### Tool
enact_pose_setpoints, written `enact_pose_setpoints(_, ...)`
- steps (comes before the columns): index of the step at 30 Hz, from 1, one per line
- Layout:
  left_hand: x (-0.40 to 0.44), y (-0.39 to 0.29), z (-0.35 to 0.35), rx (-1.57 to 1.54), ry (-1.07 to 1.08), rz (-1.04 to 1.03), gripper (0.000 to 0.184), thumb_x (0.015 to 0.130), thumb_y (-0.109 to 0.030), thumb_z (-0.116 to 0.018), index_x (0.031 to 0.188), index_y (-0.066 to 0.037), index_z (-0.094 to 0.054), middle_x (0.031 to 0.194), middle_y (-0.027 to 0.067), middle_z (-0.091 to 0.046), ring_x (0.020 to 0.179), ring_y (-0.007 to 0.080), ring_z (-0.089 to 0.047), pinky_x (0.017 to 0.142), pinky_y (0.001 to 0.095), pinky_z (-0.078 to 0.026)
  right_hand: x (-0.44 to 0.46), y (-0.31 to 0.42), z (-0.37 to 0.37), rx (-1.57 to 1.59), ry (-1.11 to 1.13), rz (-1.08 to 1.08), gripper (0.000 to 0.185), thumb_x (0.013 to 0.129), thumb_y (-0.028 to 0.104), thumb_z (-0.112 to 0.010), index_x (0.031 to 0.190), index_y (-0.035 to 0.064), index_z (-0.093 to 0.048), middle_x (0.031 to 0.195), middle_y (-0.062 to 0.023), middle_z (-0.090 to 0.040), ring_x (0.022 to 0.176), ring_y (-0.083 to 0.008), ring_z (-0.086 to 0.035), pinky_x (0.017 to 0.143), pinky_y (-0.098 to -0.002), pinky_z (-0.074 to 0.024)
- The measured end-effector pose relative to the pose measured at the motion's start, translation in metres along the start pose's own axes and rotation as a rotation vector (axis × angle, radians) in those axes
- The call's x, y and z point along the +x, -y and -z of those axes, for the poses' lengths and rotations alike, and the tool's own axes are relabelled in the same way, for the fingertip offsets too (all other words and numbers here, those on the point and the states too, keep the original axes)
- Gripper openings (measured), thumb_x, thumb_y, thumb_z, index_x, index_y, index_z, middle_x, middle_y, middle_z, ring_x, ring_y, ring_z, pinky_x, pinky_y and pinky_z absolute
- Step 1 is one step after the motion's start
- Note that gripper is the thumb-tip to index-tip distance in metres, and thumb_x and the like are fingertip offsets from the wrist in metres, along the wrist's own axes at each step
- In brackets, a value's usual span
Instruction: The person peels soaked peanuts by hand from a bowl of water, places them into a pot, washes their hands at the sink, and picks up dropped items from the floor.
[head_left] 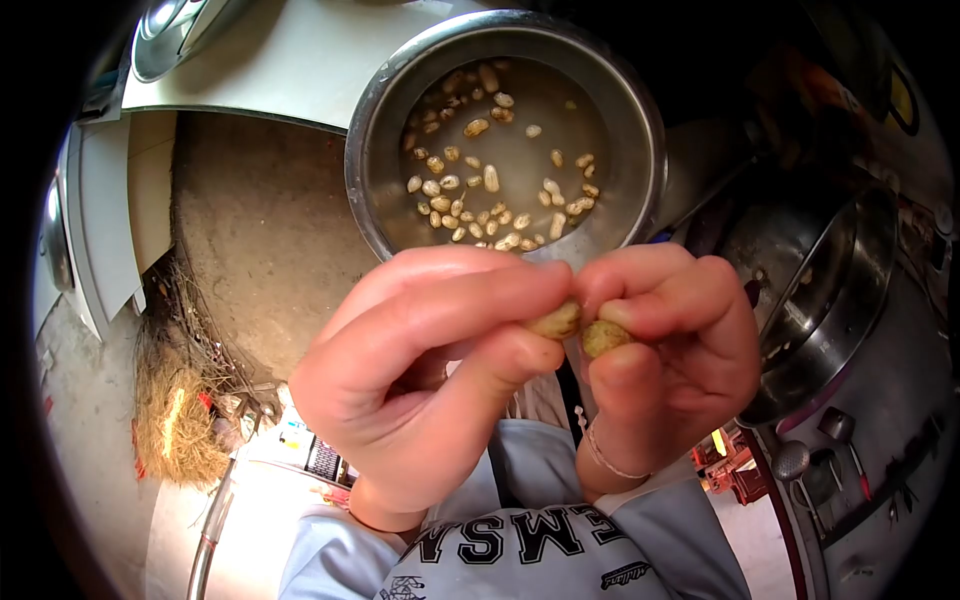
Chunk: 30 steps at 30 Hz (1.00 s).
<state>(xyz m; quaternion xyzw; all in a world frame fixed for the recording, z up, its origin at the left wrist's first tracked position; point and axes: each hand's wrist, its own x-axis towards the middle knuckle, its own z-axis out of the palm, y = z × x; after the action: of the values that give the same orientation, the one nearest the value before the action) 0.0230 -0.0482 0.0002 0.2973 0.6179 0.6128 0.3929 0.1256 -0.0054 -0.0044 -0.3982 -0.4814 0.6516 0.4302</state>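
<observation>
Close to the camera, my left hand [430, 350] pinches a yellowish-brown peanut piece [556, 321] between thumb and fingers. Beside it, my right hand [680, 340] grips another peanut piece [605, 338] with thumb and bent forefinger. The two pieces are close together, with a narrow gap between them. Just beyond my hands is a round metal basin [372, 170] of cloudy water. Several unshelled peanuts [476, 127] lie in the basin, many of them near its closer side.
A pale tabletop [270, 70] borders the basin at the upper left, with a metal dish [165, 40] on it. A large metal pan [830, 330] is at the right, near hanging ladles [791, 460]. Dry straw [180, 430] lies at the lower left.
</observation>
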Motion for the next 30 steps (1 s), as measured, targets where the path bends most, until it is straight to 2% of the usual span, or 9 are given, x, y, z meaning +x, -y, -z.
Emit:
enact_pose_setpoints(14,0.000,0.010,0.000,0.108,0.033,-0.117,0.029,0.070,-0.019,-0.068,0.083,0.004,-0.058,0.077,0.0115,-0.055,0.064,0.0138,-0.053,0.057,0.0199,-0.044,0.003,0.005,0.003,-0.095,-0.008,-0.037,0.031,0.077,0.025,-0.060,0.078,0.0005,-0.043,0.078,-0.0141,-0.052,0.058,-0.0059,-0.039,0.051,-0.0160,-0.0315)
enact_pose_setpoints(17,-0.001,0.009,-0.007,-0.056,0.040,0.037,0.030,0.074,-0.024,-0.064,0.081,0.004,-0.057,0.073,0.0107,-0.053,0.061,0.0141,-0.053,0.051,0.0194,-0.044,0.007,-0.002,0.012,0.138,-0.032,-0.107,0.029,0.080,0.027,-0.055,0.078,0.0015,-0.041,0.078,-0.0135,-0.052,0.057,-0.0057,-0.038,0.049,-0.0157,-0.0309)
enact_pose_setpoints(19,0.000,0.004,-0.015,-0.466,-0.113,0.364,0.016,0.070,-0.006,-0.066,0.080,0.006,-0.059,0.075,0.0115,-0.059,0.060,0.0126,-0.055,0.054,0.0196,-0.045,0.009,-0.010,0.027,0.387,0.007,-0.080,0.015,0.083,0.010,-0.050,0.085,-0.0022,-0.043,0.079,-0.0115,-0.054,0.065,-0.0047,-0.046,0.058,-0.0170,-0.0367)
enact_pose_setpoints(22,0.000,0.017,-0.015,-0.523,-0.037,0.304,0.012,0.075,-0.004,-0.060,0.082,0.006,-0.058,0.077,0.0106,-0.058,0.058,0.0116,-0.055,0.055,0.0192,-0.047,0.015,-0.023,0.044,0.369,0.008,-0.173,0.014,0.084,0.011,-0.047,0.082,-0.0015,-0.043,0.079,-0.0112,-0.054,0.063,-0.0038,-0.044,0.058,-0.0166,-0.0365)
enact_pose_setpoints(23,0.004,0.018,-0.016,-0.519,-0.033,0.305,0.012,0.075,-0.004,-0.060,0.082,0.006,-0.058,0.077,0.0106,-0.058,0.058,0.0116,-0.055,0.055,0.0192,-0.047,0.017,-0.029,0.043,0.306,-0.022,-0.191,0.010,0.083,0.007,-0.048,0.079,-0.0007,-0.044,0.079,-0.0108,-0.054,0.065,-0.0041,-0.045,0.058,-0.0163,-0.0365)
enact_pose_setpoints(25,0.019,0.021,-0.021,-0.285,-0.095,0.557,0.013,0.076,-0.003,-0.057,0.085,0.006,-0.057,0.076,0.0093,-0.058,0.059,0.0099,-0.054,0.057,0.0198,-0.048,0.021,-0.048,0.040,0.184,-0.065,-0.215,0.008,0.082,0.006,-0.048,0.079,-0.0003,-0.044,0.078,-0.0090,-0.054,0.063,-0.0042,-0.046,0.056,-0.0173,-0.0371)
enact_pose_setpoints(28,0.045,0.085,-0.033,-0.010,-0.041,0.477,0.015,0.075,-0.003,-0.056,0.086,0.006,-0.057,0.070,0.0055,-0.058,0.063,0.0076,-0.054,0.056,0.0205,-0.046,0.024,-0.079,0.042,-0.232,-0.081,-0.213,0.007,0.080,0.004,-0.050,0.078,0.0005,-0.044,0.070,-0.0086,-0.055,0.056,-0.0073,-0.050,0.049,-0.0209,-0.0389)
enact_pose_setpoints(29,0.051,0.114,-0.030,0.297,0.048,0.398,0.016,0.070,-0.002,-0.056,0.084,0.003,-0.059,0.068,0.0074,-0.059,0.061,0.0099,-0.056,0.056,0.0223,-0.046,0.027,-0.076,0.040,-0.550,-0.022,-0.288,0.009,0.077,0.003,-0.052,0.078,0.0003,-0.043,0.065,-0.0138,-0.055,0.051,-0.0175,-0.053,0.047,-0.0266,-0.0411)
enact_pose_setpoints(30,0.055,0.141,-0.034,0.554,0.052,0.252,0.016,0.067,-0.002,-0.055,0.082,0.000,-0.061,0.069,0.0123,-0.060,0.060,0.0190,-0.059,0.059,0.0282,-0.046,0.028,-0.087,0.041,-0.836,0.032,-0.296,0.012,0.073,0.003,-0.053,0.078,-0.0016,-0.043,0.067,-0.0199,-0.055,0.056,-0.0302,-0.056,0.051,-0.0341,-0.0442)
